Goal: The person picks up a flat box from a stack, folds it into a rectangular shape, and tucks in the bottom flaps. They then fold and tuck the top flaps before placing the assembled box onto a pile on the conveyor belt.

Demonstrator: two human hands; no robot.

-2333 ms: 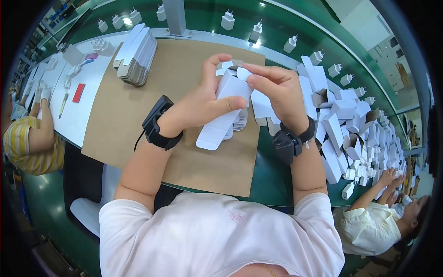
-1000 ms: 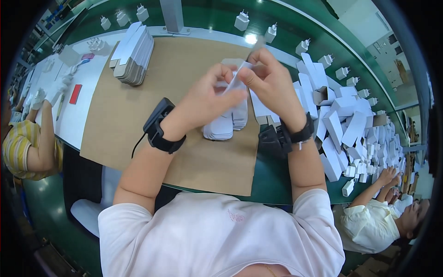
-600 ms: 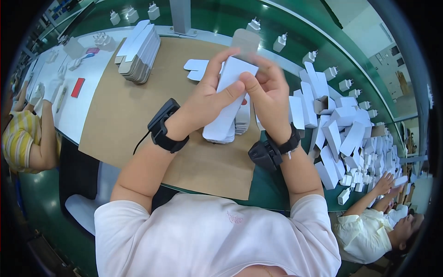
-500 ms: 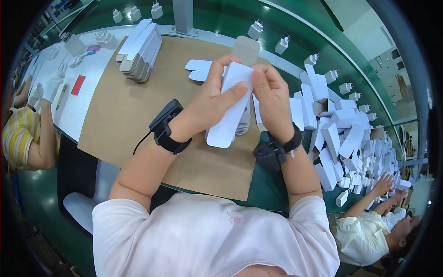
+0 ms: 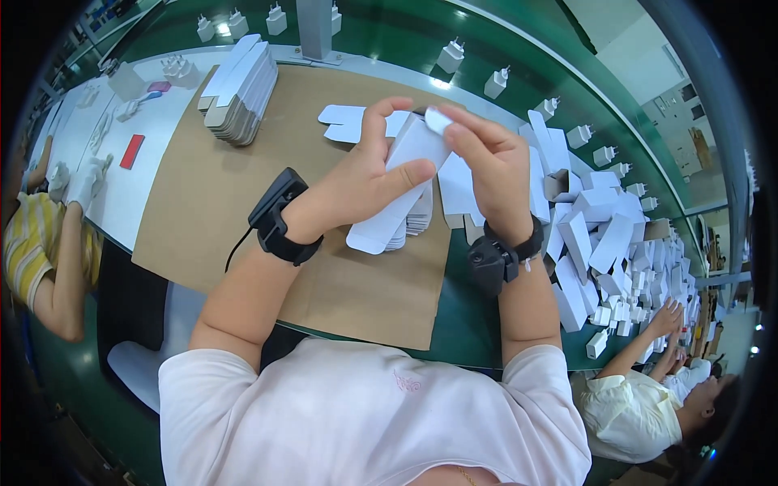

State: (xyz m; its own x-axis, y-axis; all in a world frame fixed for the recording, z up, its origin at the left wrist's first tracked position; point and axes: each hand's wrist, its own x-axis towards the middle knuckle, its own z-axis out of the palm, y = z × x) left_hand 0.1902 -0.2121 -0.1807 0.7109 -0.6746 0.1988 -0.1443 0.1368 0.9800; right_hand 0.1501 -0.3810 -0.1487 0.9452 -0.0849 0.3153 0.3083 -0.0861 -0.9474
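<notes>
White card is filling both hands: the left hand point(image 5: 365, 182) is gripping a flat, unfolded white carton blank point(image 5: 397, 190) with thumb across its face and fingers behind, holding it tilted above the brown cardboard sheet point(image 5: 203, 202) that is covering the bench. The right hand point(image 5: 490, 166) is pinching the blank's upper end flap between thumb and fingertips. Each wrist is wearing a black band with a small black unit on it.

Directly under the held blank, a short pile of white blanks point(image 5: 417, 215) is lying on the brown sheet, partly hidden by the hands. More loose flat blanks point(image 5: 348, 123) are lying just beyond the left hand. Toward the far left corner of the sheet, a thick stack of folded-flat cartons point(image 5: 241, 91) is resting on its side. To the right, a heap of made-up white boxes point(image 5: 604, 235) is spreading across the green belt point(image 5: 389, 36), well apart from the stack. White plug adapters point(image 5: 450, 57) are standing in a row along the belt. A small red flat thing point(image 5: 132, 151) is lying on the white table at left, near another person's gloved hand point(image 5: 85, 180). At lower right, another person's hands point(image 5: 668, 312) are reaching into the boxes.
</notes>
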